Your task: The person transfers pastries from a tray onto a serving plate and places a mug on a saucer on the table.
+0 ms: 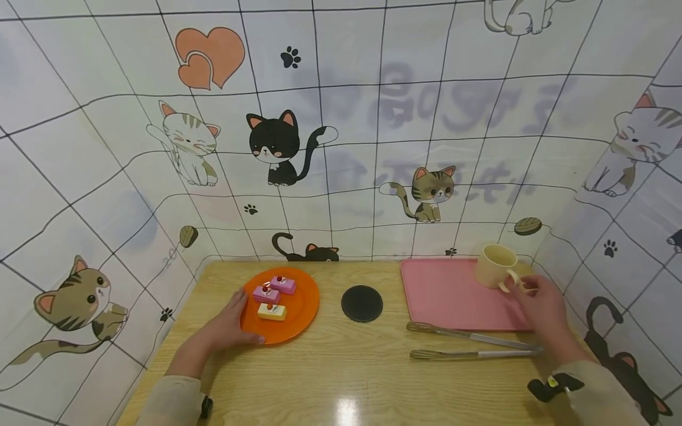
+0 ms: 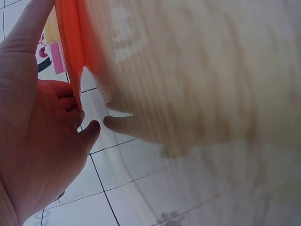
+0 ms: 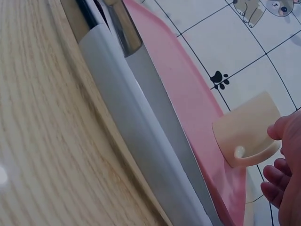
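Observation:
My left hand point(image 1: 231, 322) holds the left edge of an orange plate point(image 1: 303, 307), thumb near the front rim and fingers along the far left side. Two pink toy cakes point(image 1: 274, 290) and one yellow toy cake point(image 1: 272, 312), all with red tops, lie on the plate. At the right, my right hand point(image 1: 540, 305) grips the handle of a cream mug point(image 1: 492, 269). The mug stands upright on the back right part of a pink tray point(image 1: 442, 293). The right wrist view shows the thumb against the mug point(image 3: 247, 127) and the other fingers curled beside its handle.
Metal tongs point(image 1: 498, 354) with pale handles lie along the tray's front edge, tips to the left. A round black coaster point(image 1: 362, 303) lies between plate and tray. Cat-printed sheeting point(image 1: 346, 148) encloses the wooden table point(image 1: 319, 378) at the back and sides.

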The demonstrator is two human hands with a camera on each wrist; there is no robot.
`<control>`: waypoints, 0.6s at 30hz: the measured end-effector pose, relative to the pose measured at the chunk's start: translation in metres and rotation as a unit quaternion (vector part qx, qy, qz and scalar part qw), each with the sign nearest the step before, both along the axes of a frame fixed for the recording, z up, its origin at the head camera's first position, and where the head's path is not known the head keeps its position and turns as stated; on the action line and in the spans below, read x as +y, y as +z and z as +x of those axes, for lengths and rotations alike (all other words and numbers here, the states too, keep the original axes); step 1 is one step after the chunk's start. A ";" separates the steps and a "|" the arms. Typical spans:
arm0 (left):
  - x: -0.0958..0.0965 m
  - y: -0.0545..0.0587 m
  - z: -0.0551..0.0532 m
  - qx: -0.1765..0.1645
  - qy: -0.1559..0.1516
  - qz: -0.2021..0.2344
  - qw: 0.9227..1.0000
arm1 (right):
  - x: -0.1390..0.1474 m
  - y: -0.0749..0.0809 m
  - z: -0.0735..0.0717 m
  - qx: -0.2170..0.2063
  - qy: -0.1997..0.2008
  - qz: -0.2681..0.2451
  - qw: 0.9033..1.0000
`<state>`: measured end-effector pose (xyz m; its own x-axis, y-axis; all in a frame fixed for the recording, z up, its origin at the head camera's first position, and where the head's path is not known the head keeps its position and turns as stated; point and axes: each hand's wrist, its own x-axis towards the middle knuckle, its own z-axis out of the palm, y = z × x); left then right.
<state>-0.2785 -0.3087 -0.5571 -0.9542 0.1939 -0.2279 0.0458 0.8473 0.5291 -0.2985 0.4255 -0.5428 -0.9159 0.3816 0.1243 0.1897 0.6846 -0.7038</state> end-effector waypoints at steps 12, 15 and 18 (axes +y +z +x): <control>0.000 0.000 -0.001 0.000 0.000 0.002 1.000 | -0.002 -0.005 -0.015 0.014 -0.031 -0.030 0.999; -0.001 -0.002 -0.002 -0.001 0.001 0.002 1.000 | -0.004 -0.005 -0.016 0.017 -0.041 -0.042 0.998; -0.002 -0.003 -0.003 -0.003 0.001 0.000 1.000 | -0.006 -0.007 -0.017 0.022 -0.054 -0.055 0.997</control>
<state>-0.2815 -0.3106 -0.5598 -0.9532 0.1919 -0.2335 0.0408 0.8472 0.5298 -0.3154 0.4199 -0.5498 -0.8632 0.4914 0.1156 0.2251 0.5795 -0.7833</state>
